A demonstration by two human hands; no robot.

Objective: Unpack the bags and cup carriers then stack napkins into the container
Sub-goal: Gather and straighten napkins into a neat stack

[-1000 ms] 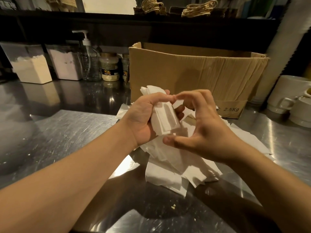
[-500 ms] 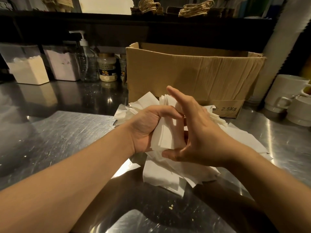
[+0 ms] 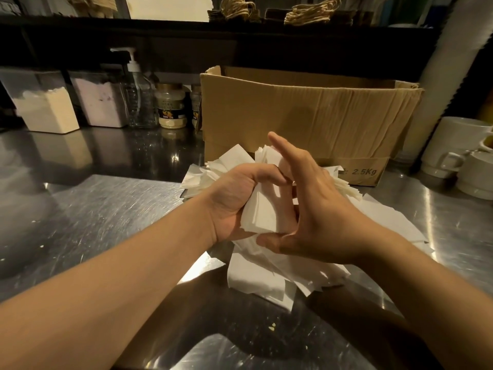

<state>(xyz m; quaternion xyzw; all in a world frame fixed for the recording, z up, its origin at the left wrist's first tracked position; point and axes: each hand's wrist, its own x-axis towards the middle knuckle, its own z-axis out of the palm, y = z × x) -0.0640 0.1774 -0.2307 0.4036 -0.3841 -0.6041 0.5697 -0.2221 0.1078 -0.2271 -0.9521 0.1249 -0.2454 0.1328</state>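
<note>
Both forearms enter from the bottom edge, cut off before the elbows. The left hand (image 3: 232,198) holds a bundle of napkins (image 3: 262,214) above the steel table (image 3: 88,209), its fingers clenched round the bundle from the left; most of those fingers are hidden behind the paper. The right hand (image 3: 317,209) lies flat against the bundle's right side, fingers straight and pointing up, thumb under its lower edge. How thick the bundle is cannot be made out behind this hand.

Beneath the hands a loose heap of napkins (image 3: 269,279) sprawls on the table, partly hidden by the wrists and running back to touch the cardboard box (image 3: 306,113). The box stands open just behind the heap; its inside is out of view, and the print on its front is partly covered, only "2.5Kg" readable.

Left of the box stand a labelled jar (image 3: 170,105), a clear pump bottle (image 3: 137,97) and two clear tubs (image 3: 45,102), each holding pale powder. White mugs (image 3: 453,145) sit at the right edge, cut off. Rope-handled bags (image 3: 309,12) line the dark shelf at the back.
</note>
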